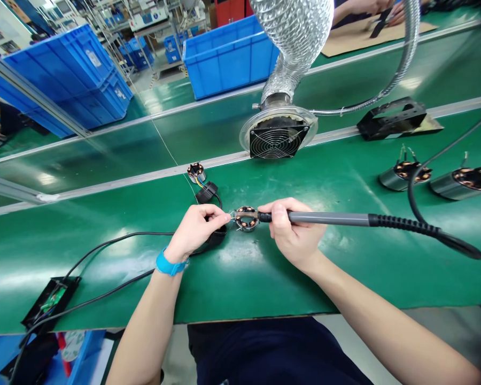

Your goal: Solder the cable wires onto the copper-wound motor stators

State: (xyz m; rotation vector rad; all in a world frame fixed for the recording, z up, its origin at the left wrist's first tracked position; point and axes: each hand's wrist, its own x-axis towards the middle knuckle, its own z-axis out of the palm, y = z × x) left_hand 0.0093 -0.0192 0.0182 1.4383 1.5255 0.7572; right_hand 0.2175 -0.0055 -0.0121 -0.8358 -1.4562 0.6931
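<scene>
Motor core (247,228): small ring with copper windings, lying on the glossy green worktop (264,289), between the two hands.
Thin wires (233,215): fine, pale strands at the core's left edge; their exact ends too small to tell.
Left hand (199,225): thumb and forefinger pinched together on the thin wires; light-blue wristband (171,263) on the wrist.
Right hand (295,231): closed around a soldering iron (328,218) with grey tubular handle and black ribbed cable sleeve, its tip over the core.
Black rounded part (214,239): partly hidden beneath the left hand.
Second wound core (196,172): metal ring, yellow and blue leads, near a black round cap (207,192) behind the left hand.
Open black box (50,303): green circuit board inside, front left, black cables leading from it.
Black square fan (278,141): wire grille, beneath a silver corrugated duct (294,32).
Larger metal cylinders (398,179): two, copper-wound, side by side at right.
Black metal bracket (398,118): behind the cylinders.
Blue plastic crates (230,59): across the back.
Co-worker's hands (358,6): above brown cardboard (344,43), back right.
</scene>
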